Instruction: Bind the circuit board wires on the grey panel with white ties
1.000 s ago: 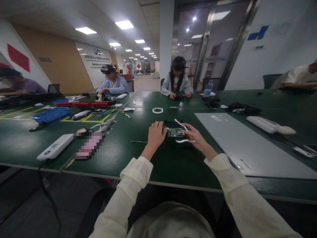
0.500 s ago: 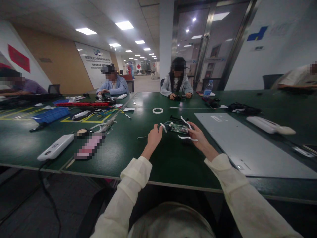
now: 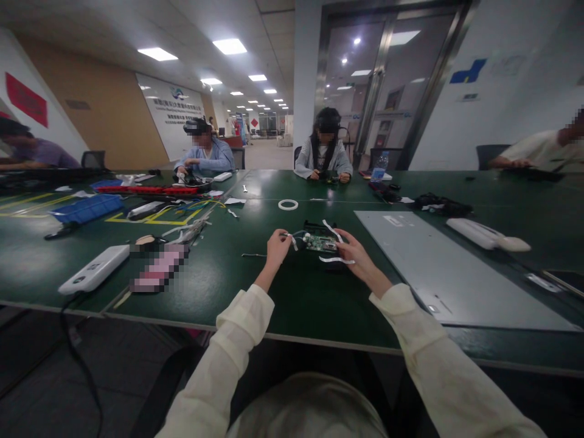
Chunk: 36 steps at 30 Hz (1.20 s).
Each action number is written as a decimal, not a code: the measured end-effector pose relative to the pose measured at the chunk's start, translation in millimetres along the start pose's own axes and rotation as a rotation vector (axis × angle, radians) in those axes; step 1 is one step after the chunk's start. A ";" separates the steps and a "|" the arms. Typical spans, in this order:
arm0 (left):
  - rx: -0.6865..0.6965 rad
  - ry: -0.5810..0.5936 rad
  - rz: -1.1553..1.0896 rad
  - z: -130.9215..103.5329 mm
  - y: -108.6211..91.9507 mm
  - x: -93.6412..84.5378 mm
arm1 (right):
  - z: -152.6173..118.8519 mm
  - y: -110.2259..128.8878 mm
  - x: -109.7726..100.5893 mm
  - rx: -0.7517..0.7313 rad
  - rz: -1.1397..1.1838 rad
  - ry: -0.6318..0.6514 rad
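A green circuit board (image 3: 320, 243) is in front of me, just above or on the table, with dark parts (image 3: 332, 266) around it. My right hand (image 3: 358, 255) is closed on the board's right end. White tape strips (image 3: 338, 260) stick out beside those fingers, one above and one below. From the board's left end a dark cable (image 3: 298, 233) runs to my left hand (image 3: 277, 248), whose fingers pinch its end. Another white strip (image 3: 294, 243) hangs at those fingertips. Left of that hand lies a thin metal rod-like piece (image 3: 252, 255).
A grey panel (image 3: 438, 267) covers the table's right side. Beyond the board lies a white tape roll (image 3: 288, 205). Leftward are a white power bank (image 3: 94, 269), a blurred pink phone (image 3: 159, 267) and a blue tray (image 3: 86, 210). Several people sit around the table.
My left hand has moved slightly left, its fingers now closed at the cable end. The whole view has shifted a little; the board stays in my right hand.
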<state>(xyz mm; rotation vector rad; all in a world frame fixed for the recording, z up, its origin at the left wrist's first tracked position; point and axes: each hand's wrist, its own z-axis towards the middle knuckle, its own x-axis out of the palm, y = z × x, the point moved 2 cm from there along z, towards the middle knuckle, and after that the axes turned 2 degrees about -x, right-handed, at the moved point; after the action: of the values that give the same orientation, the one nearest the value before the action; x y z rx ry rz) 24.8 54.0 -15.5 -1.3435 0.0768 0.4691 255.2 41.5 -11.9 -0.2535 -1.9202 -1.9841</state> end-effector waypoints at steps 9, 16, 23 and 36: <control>0.047 0.024 -0.026 4.4 3.5 -2.5 | 0.9 0.6 -0.8 0.001 -0.098 0.012; 0.091 0.020 -0.008 10.4 9.0 -1.4 | 4.5 -4.5 -3.5 0.033 -0.110 0.012; 0.158 0.003 0.212 7.7 9.9 -5.3 | 6.4 -12.6 -10.9 -0.060 -0.637 -0.060; 0.132 0.011 0.241 2.0 6.3 -5.7 | 1.9 -9.4 -11.6 -0.088 -0.650 -0.145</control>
<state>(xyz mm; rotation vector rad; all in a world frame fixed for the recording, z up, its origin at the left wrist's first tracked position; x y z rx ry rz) 16.9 55.2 -19.0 -1.2123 0.2768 0.6480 262.1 45.0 -24.8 0.2497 -2.2019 -2.5109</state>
